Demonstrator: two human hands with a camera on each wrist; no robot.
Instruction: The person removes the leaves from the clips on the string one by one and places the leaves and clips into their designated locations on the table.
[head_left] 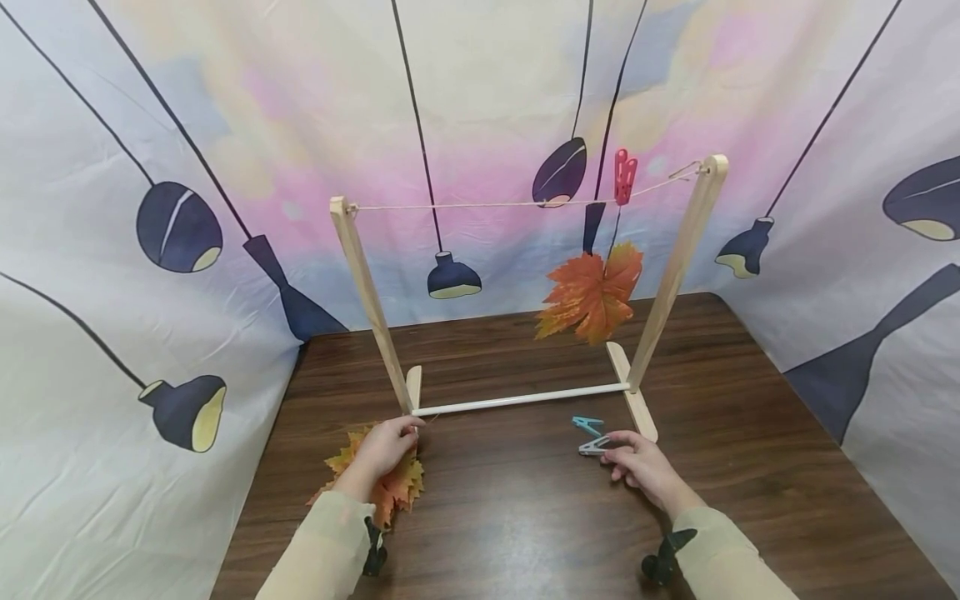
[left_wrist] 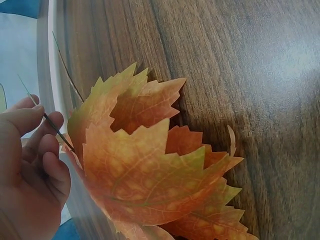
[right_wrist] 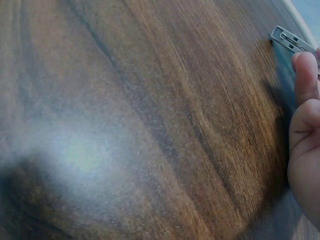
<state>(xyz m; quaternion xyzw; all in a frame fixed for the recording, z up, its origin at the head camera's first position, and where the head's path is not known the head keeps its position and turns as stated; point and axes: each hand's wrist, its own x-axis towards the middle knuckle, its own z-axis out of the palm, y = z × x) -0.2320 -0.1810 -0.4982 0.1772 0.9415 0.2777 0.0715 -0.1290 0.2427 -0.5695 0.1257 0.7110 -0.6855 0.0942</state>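
My left hand (head_left: pixel 386 450) pinches the thin stem of an orange-yellow artificial maple leaf (left_wrist: pixel 145 175) between thumb and finger. More such leaves lie under or against it, and a second stem shows in the left wrist view. At the right, my right hand (head_left: pixel 643 468) holds a grey clothespin (head_left: pixel 593 446) by its end, just above the table. A blue clothespin (head_left: pixel 587 424) lies right behind it. Another orange maple leaf (head_left: pixel 592 292) hangs by its stem from a string (head_left: pixel 480 205), clipped with a red clothespin (head_left: pixel 624 177).
A wooden stand with a left post (head_left: pixel 371 308), a right post (head_left: pixel 678 271) and a white bottom rod (head_left: pixel 521 400) holds the string. It stands on a brown wood-grain table (head_left: pixel 510 517). Behind hangs a cloth (head_left: pixel 495 92) printed with lamps.
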